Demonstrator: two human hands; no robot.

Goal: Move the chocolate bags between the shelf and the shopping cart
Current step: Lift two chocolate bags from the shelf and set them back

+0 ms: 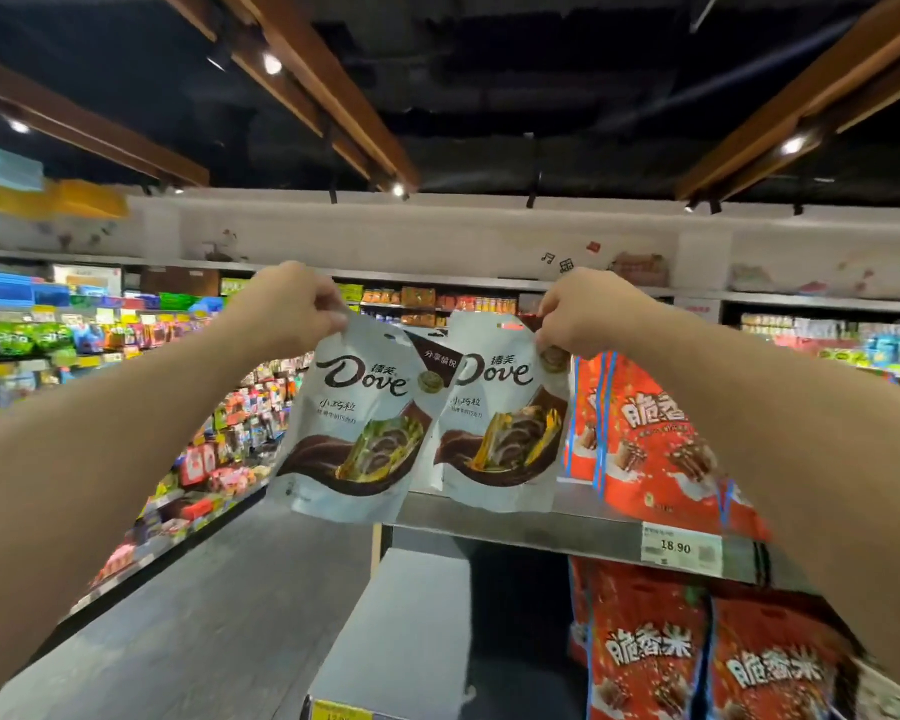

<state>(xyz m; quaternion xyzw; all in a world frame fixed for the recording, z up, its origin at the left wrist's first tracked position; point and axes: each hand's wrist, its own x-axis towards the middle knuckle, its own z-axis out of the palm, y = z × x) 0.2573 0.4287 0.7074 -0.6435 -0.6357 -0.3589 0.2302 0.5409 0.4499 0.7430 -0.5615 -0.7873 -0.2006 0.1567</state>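
Both bare forearms reach forward from the frame's lower corners. Left hand (287, 304) pinches the top edge of a pale grey-and-brown Dove chocolate bag (352, 423) that hangs long axis vertical, tilted slightly, beyond the shelf end over the aisle. Right hand (583, 311) pinches a second matching Dove bag (500, 423), upright, its bottom at the grey metal shelf (541, 527). Red snack bags (645, 439) stand just beside it. A shelf tag (680, 549) reads 18.90.
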